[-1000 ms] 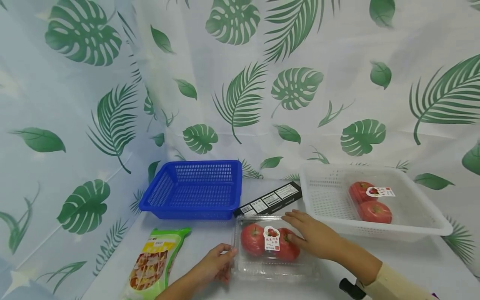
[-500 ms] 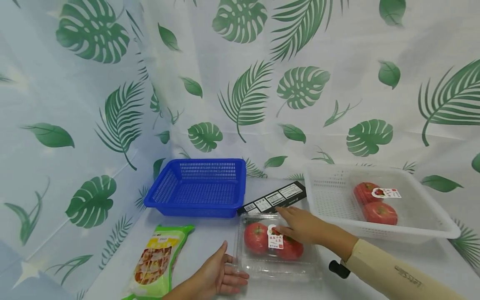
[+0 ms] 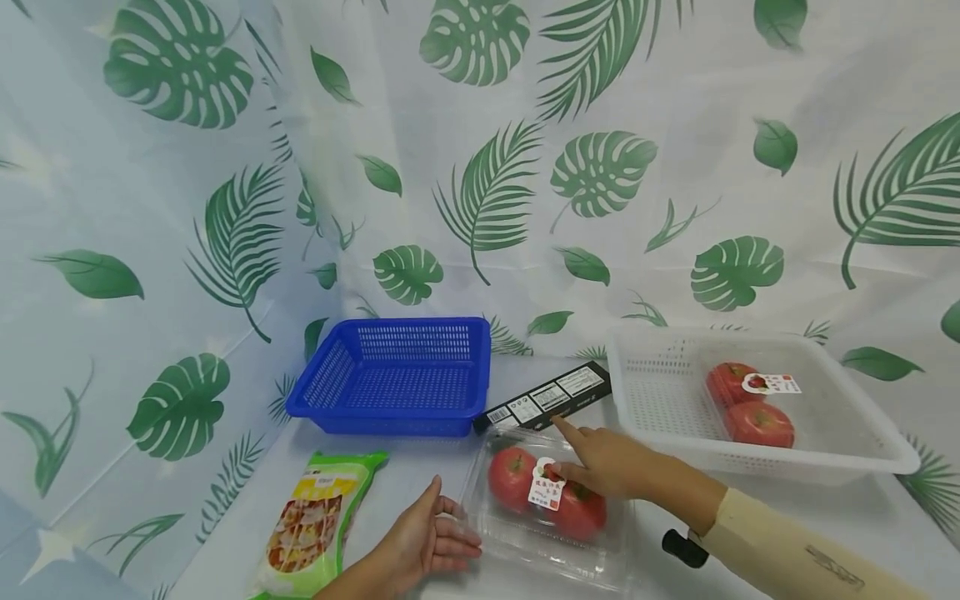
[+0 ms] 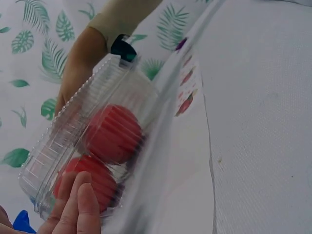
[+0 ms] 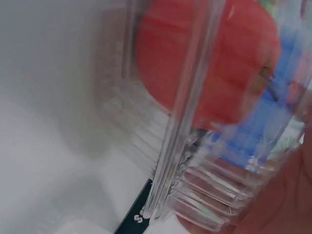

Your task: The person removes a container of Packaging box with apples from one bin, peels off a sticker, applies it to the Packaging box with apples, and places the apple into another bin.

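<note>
A person sits at a white tabletop [image 3: 420, 467] hung round with leaf-print cloth. In front of them lies a clear plastic clamshell box [image 3: 551, 504] holding two red tomatoes [image 3: 512, 477], its near-left edge tilted up off the surface. The right hand [image 3: 603, 467] rests on the box's far right side, fingers curled over the lid beside a paper label [image 3: 545, 487], so its grip is on the box. The left hand [image 3: 423, 542] lies at the box's left edge with straight fingers touching it; the left wrist view shows fingertips [image 4: 78, 204] against the plastic, a wide, unclosed grip.

Behind the box lies a black carton [image 3: 551, 397]. Further back on the left stands a blue basket [image 3: 393, 379]. On the right stands a white basket [image 3: 750, 454], which already holds a second tomato pack [image 3: 750, 404]. A green snack bag [image 3: 311, 521] lies at the left.

The step in hand looks like picking up the box. The next move likely calls for both hands to steady it level, lift it clear of the black carton, and carry it toward the white basket.
</note>
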Demonstrator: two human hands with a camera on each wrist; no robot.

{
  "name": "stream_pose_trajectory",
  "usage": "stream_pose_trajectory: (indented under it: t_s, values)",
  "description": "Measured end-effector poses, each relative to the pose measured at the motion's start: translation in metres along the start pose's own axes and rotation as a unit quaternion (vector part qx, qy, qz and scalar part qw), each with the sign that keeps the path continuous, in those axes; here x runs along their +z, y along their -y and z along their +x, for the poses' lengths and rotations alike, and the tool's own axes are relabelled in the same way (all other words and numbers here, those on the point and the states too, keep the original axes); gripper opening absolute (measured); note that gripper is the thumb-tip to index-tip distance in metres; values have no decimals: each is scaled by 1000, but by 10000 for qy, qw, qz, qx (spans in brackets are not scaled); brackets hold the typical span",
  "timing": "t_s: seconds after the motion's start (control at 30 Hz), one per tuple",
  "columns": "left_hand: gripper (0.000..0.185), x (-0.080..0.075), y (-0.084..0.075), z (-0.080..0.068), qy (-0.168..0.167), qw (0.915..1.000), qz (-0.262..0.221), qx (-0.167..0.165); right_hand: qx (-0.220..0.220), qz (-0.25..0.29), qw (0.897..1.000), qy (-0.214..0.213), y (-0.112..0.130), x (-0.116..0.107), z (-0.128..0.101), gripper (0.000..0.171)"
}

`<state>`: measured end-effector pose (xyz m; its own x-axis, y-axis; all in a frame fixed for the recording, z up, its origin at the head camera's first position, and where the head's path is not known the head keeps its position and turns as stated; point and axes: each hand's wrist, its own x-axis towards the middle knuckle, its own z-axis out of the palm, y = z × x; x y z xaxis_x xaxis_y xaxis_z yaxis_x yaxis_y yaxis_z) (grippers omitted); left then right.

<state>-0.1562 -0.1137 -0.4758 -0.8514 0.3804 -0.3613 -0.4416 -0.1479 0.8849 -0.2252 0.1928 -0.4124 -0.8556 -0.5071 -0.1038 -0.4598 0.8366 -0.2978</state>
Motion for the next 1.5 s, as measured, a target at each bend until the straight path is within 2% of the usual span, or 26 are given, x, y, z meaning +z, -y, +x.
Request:
stream_pose_trajectory:
  t_s: [0.3,0.53,0.7,0.93,1.07,1.23,1.37,1.5]
  values:
    - [62,5,-4,4,67,9997,-177,134,541,-8,9982,245,1,0,-13,88]
    - [55,15,-8,6,198,9992,-70,350,1048,161,9927,582,-4,-5,-26,92]
    - [54,19,-11,8,192,9980,-37,599,1170,415,9902,638,-9,-8,-38,91]
    - [57,26,-19,13,160,9953,86,947,1119,914,9864,784,-16,-12,-55,88]
    - [57,30,-30,15,246,9938,116,1081,1174,1525,9770,921,-16,-17,-64,86]
    - [61,35,-49,16,381,9936,-30,1067,1224,2326,9591,1048,-13,-24,-70,86]
    - [66,40,-63,20,475,9929,-53,1090,1227,3098,9391,837,-15,-33,-71,84]
    - [71,47,-67,28,511,9923,-120,1126,1291,3708,9181,550,-19,-42,-70,84]
